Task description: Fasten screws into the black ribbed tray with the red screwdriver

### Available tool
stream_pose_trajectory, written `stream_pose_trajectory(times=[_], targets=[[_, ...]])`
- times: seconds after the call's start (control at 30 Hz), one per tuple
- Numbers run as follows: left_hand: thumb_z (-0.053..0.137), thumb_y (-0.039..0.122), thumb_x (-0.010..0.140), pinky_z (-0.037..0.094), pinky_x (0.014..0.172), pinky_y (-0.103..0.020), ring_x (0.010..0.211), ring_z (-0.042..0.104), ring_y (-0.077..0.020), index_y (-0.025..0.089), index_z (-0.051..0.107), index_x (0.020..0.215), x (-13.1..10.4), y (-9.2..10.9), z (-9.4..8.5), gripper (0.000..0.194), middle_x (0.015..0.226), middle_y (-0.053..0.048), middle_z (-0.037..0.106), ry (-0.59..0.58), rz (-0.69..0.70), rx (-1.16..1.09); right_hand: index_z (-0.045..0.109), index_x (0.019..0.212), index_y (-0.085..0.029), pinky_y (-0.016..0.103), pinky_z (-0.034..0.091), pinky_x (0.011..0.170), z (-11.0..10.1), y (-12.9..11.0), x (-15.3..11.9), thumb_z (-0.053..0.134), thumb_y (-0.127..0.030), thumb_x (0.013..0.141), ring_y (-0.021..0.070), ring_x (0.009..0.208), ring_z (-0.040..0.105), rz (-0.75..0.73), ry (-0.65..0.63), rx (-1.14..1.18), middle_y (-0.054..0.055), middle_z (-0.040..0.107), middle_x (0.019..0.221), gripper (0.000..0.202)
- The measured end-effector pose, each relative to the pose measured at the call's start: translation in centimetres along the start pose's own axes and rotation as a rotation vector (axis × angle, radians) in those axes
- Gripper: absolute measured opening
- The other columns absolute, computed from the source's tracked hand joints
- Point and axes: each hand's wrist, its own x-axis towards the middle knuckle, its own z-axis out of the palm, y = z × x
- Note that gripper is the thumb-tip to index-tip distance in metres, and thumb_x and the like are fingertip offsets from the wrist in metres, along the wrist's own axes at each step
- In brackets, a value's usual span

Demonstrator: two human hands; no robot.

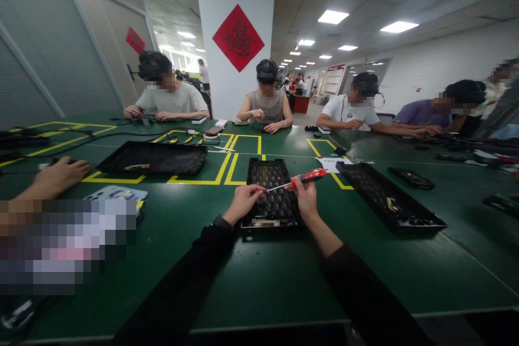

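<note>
In my right hand (306, 200) is a screwdriver (310, 175) with a red and black handle, its thin shaft pointing left. My left hand (244, 201) is closed in a pinch at the screwdriver's tip; whatever small thing may be between the fingertips is too small to make out. Below both hands a black rectangular casing (275, 203) lies on the green table (259, 275). Rows of small slots or keys cover its inside, and a pale strip (265, 223) shows along its near end.
Another black casing (389, 200) lies to the right, beside a white paper (334, 165). A large black tray (154, 158) sits to the left, near a co-worker's hand (60, 175). Cables (121, 134) run across the table's left side. Several people sit opposite.
</note>
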Motion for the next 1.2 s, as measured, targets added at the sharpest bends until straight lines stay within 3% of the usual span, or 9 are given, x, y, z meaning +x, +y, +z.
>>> stream_pose_trajectory(times=[0.63,0.8,0.93,1.03,1.2], targets=[[0.046,0.033,0.084,0.040,0.084,-0.029,0.085,0.062,-0.0168,0.023,0.068,0.094,0.1,0.1,-0.1,0.027,0.080,0.000,0.071,-0.029,0.049,0.170,0.051,0.091,-0.020,0.028,0.052,0.066,0.6,-1.1,-0.6,0.056,-0.032,0.081,0.0126,0.062,0.062,-0.091,-0.086,-0.125,0.000,0.058,0.083,0.017],[0.047,0.032,0.083,0.039,0.086,-0.029,0.083,0.063,-0.0167,0.023,0.069,0.092,0.2,0.2,-0.3,0.026,0.079,0.000,0.071,-0.049,0.051,0.200,0.053,0.093,-0.019,0.030,0.050,0.071,1.1,-2.5,-1.5,0.054,-0.030,0.083,0.0141,0.069,0.062,-0.201,-0.250,-0.312,0.002,0.059,0.088,0.015],[0.045,0.032,0.084,0.038,0.086,-0.030,0.082,0.062,-0.0165,0.023,0.069,0.092,0.0,0.3,-0.4,0.027,0.078,0.000,0.071,-0.046,0.055,0.200,0.059,0.095,-0.018,0.034,0.044,0.088,1.8,-3.6,-2.6,0.058,-0.026,0.080,0.0191,0.092,0.059,-0.382,-0.398,-0.532,0.006,0.061,0.097,0.017],[0.044,0.032,0.085,0.038,0.087,-0.029,0.083,0.062,-0.0163,0.023,0.068,0.093,0.0,0.4,-0.4,0.028,0.079,0.000,0.071,-0.031,0.053,0.173,0.060,0.100,-0.020,0.034,0.042,0.090,2.4,-3.9,-3.3,0.053,-0.026,0.083,0.0192,0.097,0.058,-0.373,-0.459,-0.534,0.006,0.063,0.101,0.019],[0.040,0.031,0.086,0.039,0.087,-0.029,0.083,0.062,-0.0151,0.023,0.065,0.099,0.1,0.5,-0.4,0.029,0.077,0.001,0.070,-0.038,0.044,0.112,0.060,0.098,-0.022,0.037,0.041,0.092,2.9,-3.6,-3.7,0.050,-0.029,0.086,0.0204,0.093,0.061,-0.291,-0.352,-0.508,0.005,0.066,0.095,0.018]])
